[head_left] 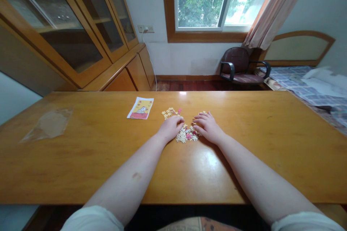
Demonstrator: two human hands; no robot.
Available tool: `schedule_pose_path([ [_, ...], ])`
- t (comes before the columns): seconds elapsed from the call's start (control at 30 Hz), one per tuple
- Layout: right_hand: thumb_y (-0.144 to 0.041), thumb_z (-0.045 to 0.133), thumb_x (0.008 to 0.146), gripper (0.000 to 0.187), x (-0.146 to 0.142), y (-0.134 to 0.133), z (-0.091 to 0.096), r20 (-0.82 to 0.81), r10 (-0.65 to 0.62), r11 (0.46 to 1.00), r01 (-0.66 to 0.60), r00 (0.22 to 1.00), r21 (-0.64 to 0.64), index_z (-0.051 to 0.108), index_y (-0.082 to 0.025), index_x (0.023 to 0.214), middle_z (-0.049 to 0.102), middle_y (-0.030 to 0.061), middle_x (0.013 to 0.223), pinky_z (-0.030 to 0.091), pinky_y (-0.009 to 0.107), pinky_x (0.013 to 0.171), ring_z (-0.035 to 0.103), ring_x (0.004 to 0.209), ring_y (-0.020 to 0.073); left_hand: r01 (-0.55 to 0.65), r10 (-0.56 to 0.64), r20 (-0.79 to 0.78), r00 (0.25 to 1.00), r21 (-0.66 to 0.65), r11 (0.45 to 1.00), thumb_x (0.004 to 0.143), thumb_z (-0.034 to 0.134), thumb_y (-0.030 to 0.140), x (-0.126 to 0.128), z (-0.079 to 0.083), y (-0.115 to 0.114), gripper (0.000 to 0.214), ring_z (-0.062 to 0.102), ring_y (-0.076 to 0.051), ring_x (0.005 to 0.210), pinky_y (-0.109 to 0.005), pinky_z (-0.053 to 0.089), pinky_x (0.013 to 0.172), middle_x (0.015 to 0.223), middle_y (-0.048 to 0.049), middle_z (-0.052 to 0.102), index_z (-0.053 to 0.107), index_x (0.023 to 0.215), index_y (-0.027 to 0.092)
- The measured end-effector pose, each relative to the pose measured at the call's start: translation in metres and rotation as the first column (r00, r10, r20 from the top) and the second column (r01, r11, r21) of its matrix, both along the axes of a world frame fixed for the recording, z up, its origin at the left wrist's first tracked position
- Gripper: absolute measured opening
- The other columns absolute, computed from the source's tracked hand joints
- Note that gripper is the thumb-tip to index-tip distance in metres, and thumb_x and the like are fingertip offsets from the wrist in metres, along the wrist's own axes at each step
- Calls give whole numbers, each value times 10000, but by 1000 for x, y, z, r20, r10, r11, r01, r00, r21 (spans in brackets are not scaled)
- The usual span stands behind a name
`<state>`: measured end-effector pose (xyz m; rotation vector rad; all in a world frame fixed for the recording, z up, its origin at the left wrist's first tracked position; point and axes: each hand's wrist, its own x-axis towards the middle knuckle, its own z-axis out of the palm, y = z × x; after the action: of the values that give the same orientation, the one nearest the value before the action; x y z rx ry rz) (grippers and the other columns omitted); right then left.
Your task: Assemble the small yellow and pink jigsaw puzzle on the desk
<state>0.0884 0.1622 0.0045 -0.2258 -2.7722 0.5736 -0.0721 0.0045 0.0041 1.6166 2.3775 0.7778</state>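
Observation:
Jigsaw puzzle pieces [182, 135], mostly pale with a few pink ones, lie in a loose heap between my hands. More yellowish pieces [169, 111] are scattered just beyond my left hand [171, 128]. That hand rests at the heap's left side with its fingers curled in towards the thumb; whatever they hold, if anything, is hidden. On the right side of the heap, my right hand [208, 127] has its fingers apart, palm down, over a few pieces. Some pieces are partly covered by both hands. A picture card [140, 108] with a white animal on yellow and red lies left of the pieces.
The wooden table [108, 158] carries a crumpled clear plastic bag [51, 123] at its left. Beyond it stand a glass-door cabinet [108, 54], a dark red armchair [237, 65] and a bed [303, 75]. A white cable [148, 50] hangs from the wall socket.

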Motion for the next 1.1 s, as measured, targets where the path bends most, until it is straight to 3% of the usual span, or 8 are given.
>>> schedule_pose_path([
  [0.13, -514, 493, 913, 371, 1, -5, 1, 72, 106, 994, -108, 992, 24, 669, -307, 1165, 577, 66, 1314, 141, 600, 1116, 371, 1317, 315, -31, 29, -34, 999, -81, 996, 860, 468, 221, 4, 9, -3, 237, 625, -211, 914, -331, 498, 832, 961, -60, 694, 697, 922, 203],
  [0.23, -581, 469, 900, 447, 1, -8, -1, 139, 114, 990, -125, 984, 68, 609, -357, 1261, 466, 71, 1434, 91, 649, 1105, 264, 1385, 366, -61, 52, -59, 997, -154, 986, 846, 464, 200, 6, 14, -5, 245, 631, -212, 880, -329, 503, 803, 940, -55, 701, 704, 895, 211],
  [0.37, -589, 424, 915, 505, 0, -9, -3, 179, 48, 993, -67, 983, 101, 568, -322, 1319, 411, 99, 1477, 100, 651, 1105, 219, 1403, 391, -35, 25, -81, 996, -122, 992, 842, 469, 178, 5, 13, -5, 265, 627, -203, 934, -315, 497, 842, 990, -55, 695, 708, 952, 214],
  [0.5, -589, 426, 914, 510, -1, -10, -1, 177, 80, 989, -100, 981, 105, 513, -360, 1361, 358, 89, 1513, 88, 649, 1108, 191, 1416, 390, 11, -19, -96, 995, -88, 996, 849, 464, 177, 5, 11, -5, 268, 623, -200, 921, -316, 498, 851, 971, -59, 684, 719, 926, 208],
  [0.83, -545, 374, 950, 492, -3, -13, 1, 247, 78, 994, -95, 966, 60, 525, -320, 1360, 378, 86, 1504, 51, 643, 1114, 175, 1423, 383, 32, -38, -134, 990, -45, 998, 864, 525, 273, 5, 7, -3, 231, 619, -200, 951, -313, 482, 882, 998, -67, 681, 721, 963, 203],
  [1.1, -450, 405, 959, 417, -3, -9, -1, 97, -12, 1000, 10, 995, 19, 607, -250, 1264, 483, 93, 1423, 90, 626, 1122, 264, 1394, 333, 30, -30, -58, 998, -9, 1000, 837, 573, 309, 5, 1, 2, 198, 608, -194, 935, -303, 475, 852, 970, -50, 676, 718, 941, 223],
])
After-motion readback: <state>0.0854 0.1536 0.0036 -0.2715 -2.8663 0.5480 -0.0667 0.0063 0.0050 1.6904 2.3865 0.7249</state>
